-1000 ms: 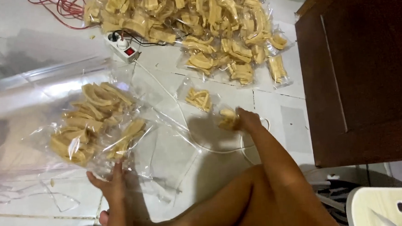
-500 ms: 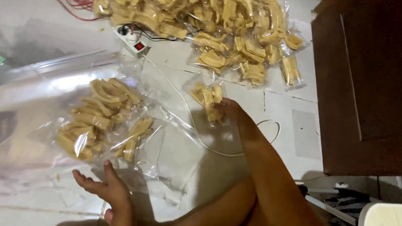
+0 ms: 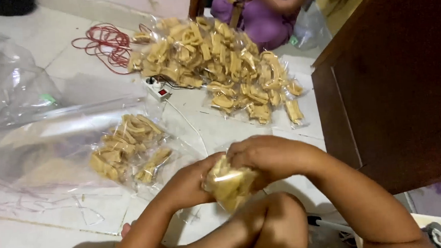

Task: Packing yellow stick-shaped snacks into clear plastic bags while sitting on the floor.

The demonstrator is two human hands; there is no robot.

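Snack packet [image 3: 229,186] (clear, perhaps sealed), between left hand [image 3: 191,183], right hand [image 3: 267,154]

small clear snack packet [image 3: 229,185] between both hands, clear packets heaped [image 3: 217,64] beyond, few packets [image 3: 126,149] left

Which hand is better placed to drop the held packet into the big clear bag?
Left, probably. Both hands grip the small packet, but the left hand sits nearer the big clear bag on the person's left; the right hand would have to cross over.
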